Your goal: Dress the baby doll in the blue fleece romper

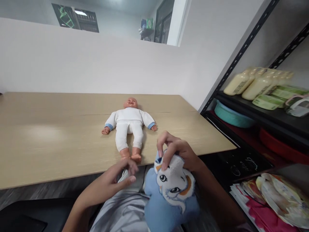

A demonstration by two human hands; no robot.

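Observation:
My right hand (177, 151) grips the upper edge of a soft light-blue cloth item (160, 206) above my lap. A white elephant face with orange ears is stitched on it; whether it is a garment or a plush toy I cannot tell. Nearby, my left hand (122, 175) hovers at the table's front edge, fingers apart and slightly blurred, with nothing in it. Just beyond it lies a baby doll (129, 124), face up, arms spread and feet toward me. The doll wears a white top and white trousers with blue cuffs; its hands and feet are bare.
The doll rests on a light wooden table (60, 145) against a white wall. To the right, a black shelf (272, 112) carries cream-coloured bottles (258, 83), green packs (270, 101) and a turquoise basin (233, 116). Lower right are a red basin (282, 145) and folded fabrics (277, 203).

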